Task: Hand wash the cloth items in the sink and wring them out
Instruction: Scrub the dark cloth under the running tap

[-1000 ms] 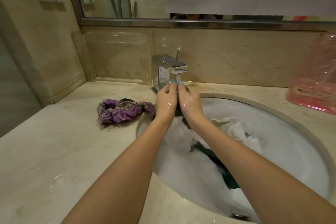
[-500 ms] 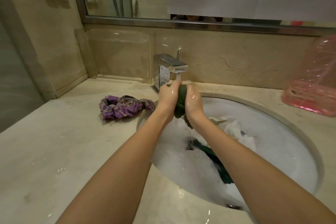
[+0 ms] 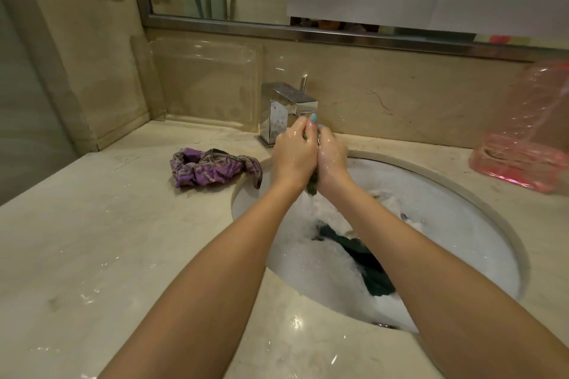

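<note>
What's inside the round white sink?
White soapy foam, a dark green cloth and a pale whitish cloth. The foam covers the bottom, so anything beneath it is hidden.

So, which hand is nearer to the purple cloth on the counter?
Left. The left hand is just right of the purple cloth; the right hand is beyond the left hand, farther off.

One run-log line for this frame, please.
step: squeezing | left hand: grips dark green cloth | right hand: grips same cloth | sink: foam, more cloth soaking | purple cloth: on counter
</note>
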